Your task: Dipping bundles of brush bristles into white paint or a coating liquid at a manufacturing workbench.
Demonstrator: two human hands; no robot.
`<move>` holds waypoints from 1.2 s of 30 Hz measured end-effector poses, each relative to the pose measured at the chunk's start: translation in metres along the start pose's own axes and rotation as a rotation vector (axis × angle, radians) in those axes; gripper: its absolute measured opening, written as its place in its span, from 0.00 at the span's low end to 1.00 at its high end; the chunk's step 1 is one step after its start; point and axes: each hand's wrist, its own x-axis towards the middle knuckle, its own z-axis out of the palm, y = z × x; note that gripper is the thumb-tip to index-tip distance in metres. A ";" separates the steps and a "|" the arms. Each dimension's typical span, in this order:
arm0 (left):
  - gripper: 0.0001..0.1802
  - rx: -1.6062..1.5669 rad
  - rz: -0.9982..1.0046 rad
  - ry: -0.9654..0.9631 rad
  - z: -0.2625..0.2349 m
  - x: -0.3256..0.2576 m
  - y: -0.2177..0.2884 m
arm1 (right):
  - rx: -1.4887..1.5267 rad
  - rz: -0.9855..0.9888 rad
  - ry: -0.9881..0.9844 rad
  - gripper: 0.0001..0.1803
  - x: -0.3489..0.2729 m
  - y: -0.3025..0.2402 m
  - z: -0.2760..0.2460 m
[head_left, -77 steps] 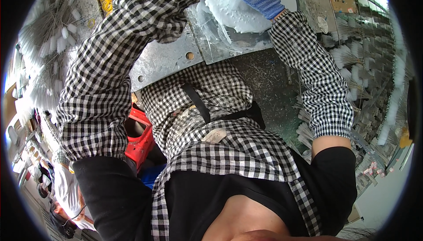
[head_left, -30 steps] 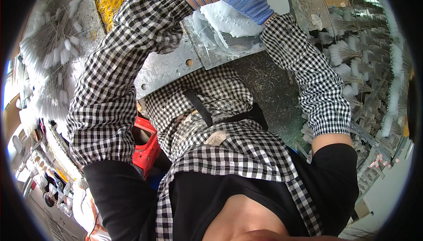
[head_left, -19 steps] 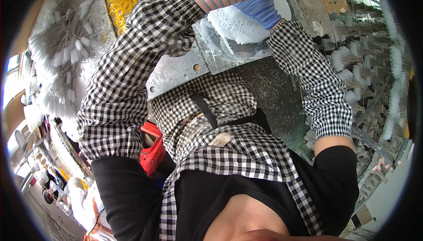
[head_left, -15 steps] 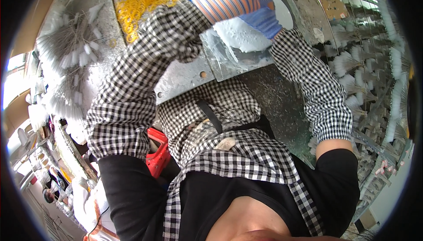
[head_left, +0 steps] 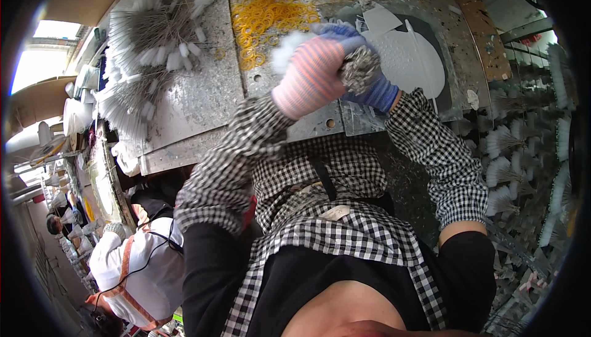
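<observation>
My left hand, in a pink striped glove, and my right hand, in a blue glove, meet above the metal worktable. Between them they grip a tight bundle of thin grey stems, seen end-on. White fluffy tips of the bundle stick out behind the left glove. Both sleeves are black-and-white checked. Just beyond the hands lies a heap of yellow rubber bands.
A fan of white-tipped stems lies at the table's left. A white embossed sheet rests to the right of the hands. More white-tipped bundles stand in racks on the right. Another person in white is at lower left.
Both hands, with the bundle, have come down from the picture's upper edge toward the middle. The view has tilted, so the rubber bands and more of the table now show.
</observation>
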 end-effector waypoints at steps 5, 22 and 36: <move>0.08 0.885 -0.088 -0.701 -0.050 -0.039 -0.002 | -0.467 -0.051 -0.094 0.30 0.037 0.007 -0.007; 0.14 0.128 -0.387 -0.022 -0.107 -0.080 -0.034 | -0.619 -0.193 -0.261 0.10 0.161 0.051 0.057; 0.14 -0.675 -0.501 0.219 -0.119 -0.041 -0.067 | 1.147 -0.009 -0.193 0.15 0.093 -0.104 -0.045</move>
